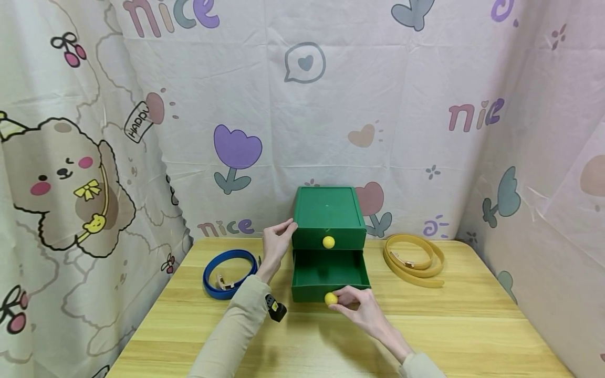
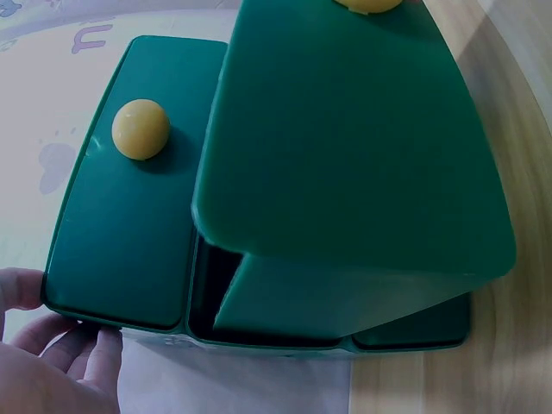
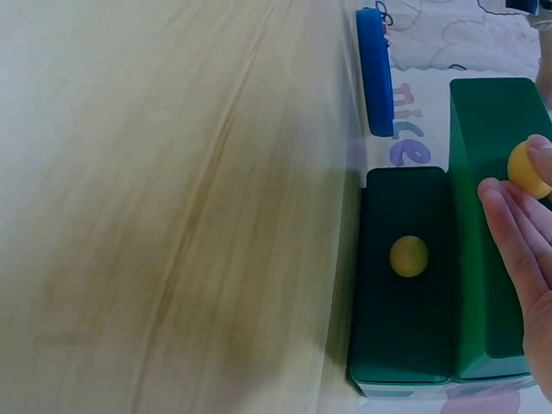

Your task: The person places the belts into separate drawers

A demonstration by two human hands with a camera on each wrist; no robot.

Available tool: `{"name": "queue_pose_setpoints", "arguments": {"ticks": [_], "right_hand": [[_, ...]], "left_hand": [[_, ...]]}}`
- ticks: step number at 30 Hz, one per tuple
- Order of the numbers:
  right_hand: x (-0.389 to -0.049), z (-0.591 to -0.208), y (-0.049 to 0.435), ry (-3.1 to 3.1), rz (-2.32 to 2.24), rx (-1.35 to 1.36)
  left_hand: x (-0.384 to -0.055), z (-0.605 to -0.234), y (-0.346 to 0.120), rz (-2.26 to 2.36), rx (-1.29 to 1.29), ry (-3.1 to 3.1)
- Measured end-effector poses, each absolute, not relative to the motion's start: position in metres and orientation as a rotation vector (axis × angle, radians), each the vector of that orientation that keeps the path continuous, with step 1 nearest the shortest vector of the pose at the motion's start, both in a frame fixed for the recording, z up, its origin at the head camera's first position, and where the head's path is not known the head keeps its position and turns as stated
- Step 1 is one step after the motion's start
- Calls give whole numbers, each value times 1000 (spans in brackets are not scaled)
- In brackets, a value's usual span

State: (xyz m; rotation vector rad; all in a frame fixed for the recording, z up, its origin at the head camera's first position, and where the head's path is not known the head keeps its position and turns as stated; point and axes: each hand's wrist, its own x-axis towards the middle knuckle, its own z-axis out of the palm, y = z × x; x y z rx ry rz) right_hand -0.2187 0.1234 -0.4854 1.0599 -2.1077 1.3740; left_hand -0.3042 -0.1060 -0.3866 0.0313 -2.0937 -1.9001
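Note:
A green drawer cabinet (image 1: 327,207) with yellow ball knobs stands on the table. Its middle drawer (image 1: 304,294) is pulled out toward me, and the green inside shows. My right hand (image 1: 361,310) pinches that drawer's yellow knob (image 1: 331,298) between thumb and fingers; the right wrist view shows the same knob (image 3: 523,168) under the thumb. At the cabinet's upper left front corner, my left hand (image 1: 276,244) holds the edge, thumb and fingers (image 2: 103,358) around it in the left wrist view. The top drawer (image 1: 307,239) is closed. Below the pulled-out one, a bottom drawer (image 3: 410,328) sits closed.
Left of the cabinet lies a coiled blue belt (image 1: 208,283) with a metal buckle. A coiled yellow belt (image 1: 437,257) is on the right. The wooden table (image 1: 454,336) backs onto a printed curtain (image 1: 331,115), with more curtain at both sides.

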Motion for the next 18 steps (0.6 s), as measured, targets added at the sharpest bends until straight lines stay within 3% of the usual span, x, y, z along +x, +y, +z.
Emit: {"name": "queue_pose_setpoints", "arguments": {"ticks": [18], "right_hand": [[-216, -494, 129, -2063, 1349, 1143]], "left_hand": [[-305, -387, -106, -1907, 36, -2085]]}}
